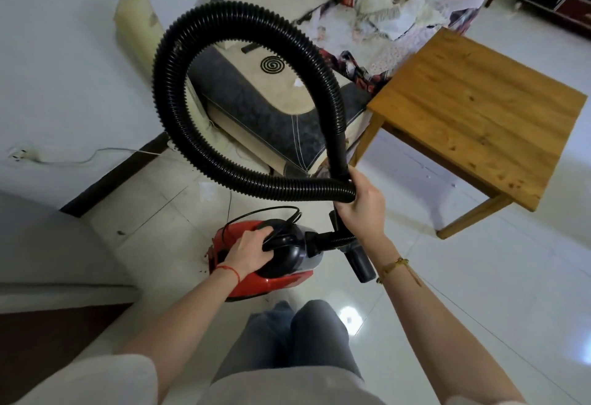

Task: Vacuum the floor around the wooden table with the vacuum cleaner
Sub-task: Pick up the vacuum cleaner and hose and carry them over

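Vacuum cleaner point(271, 264), wooden table point(473, 110) on floor point(479, 276)

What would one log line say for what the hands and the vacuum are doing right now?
left hand: grips vacuum cleaner handle | right hand: holds looped hose | wooden table: right of hose | vacuuming: not started

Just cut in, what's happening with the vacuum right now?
The person's left hand grips the handle of the red vacuum cleaner on the tiled floor. The right hand holds the looped black hose raised in the air. The wooden table stands to the right; the nozzle isn't on the floor yet.
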A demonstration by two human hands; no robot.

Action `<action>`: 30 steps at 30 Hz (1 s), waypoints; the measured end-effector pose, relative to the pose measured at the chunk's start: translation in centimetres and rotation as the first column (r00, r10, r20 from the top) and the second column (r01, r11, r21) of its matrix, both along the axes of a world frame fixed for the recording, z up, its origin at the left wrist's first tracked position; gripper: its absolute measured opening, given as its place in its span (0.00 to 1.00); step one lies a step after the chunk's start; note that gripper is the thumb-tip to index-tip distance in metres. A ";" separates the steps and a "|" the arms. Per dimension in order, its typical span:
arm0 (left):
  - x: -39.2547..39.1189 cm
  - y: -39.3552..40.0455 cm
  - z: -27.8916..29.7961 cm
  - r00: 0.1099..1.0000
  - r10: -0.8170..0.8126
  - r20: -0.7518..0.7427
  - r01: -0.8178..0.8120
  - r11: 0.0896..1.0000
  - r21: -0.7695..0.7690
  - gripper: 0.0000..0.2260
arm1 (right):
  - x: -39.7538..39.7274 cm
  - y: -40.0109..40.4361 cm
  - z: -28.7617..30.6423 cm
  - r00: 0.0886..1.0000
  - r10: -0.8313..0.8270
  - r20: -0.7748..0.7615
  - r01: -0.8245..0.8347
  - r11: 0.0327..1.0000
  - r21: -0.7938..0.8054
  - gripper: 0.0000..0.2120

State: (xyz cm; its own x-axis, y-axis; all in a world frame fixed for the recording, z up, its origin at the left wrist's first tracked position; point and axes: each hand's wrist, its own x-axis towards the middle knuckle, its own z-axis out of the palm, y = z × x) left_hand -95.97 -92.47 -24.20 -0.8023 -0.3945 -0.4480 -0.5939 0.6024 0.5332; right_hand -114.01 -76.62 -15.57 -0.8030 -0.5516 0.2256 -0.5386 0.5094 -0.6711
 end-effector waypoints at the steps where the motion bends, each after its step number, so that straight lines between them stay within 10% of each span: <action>1: -0.8 -0.4 -0.6 1.000 0.000 0.014 0.000 1.000 0.008 0.13 | -0.8 -0.5 -0.5 1.000 0.004 0.010 -0.004 1.000 0.003 0.20; 12: -9.3 -4.5 -10.1 0.996 0.026 0.083 -0.025 1.000 -0.010 0.17 | -10.6 -5.6 -10.9 0.997 0.026 0.066 -0.031 0.997 0.076 0.23; 30: -15.0 -10.9 -44.2 0.999 0.006 0.033 -0.003 0.997 -0.081 0.23 | -17.3 -11.3 -44.8 0.996 0.061 -0.063 -0.053 0.991 0.120 0.25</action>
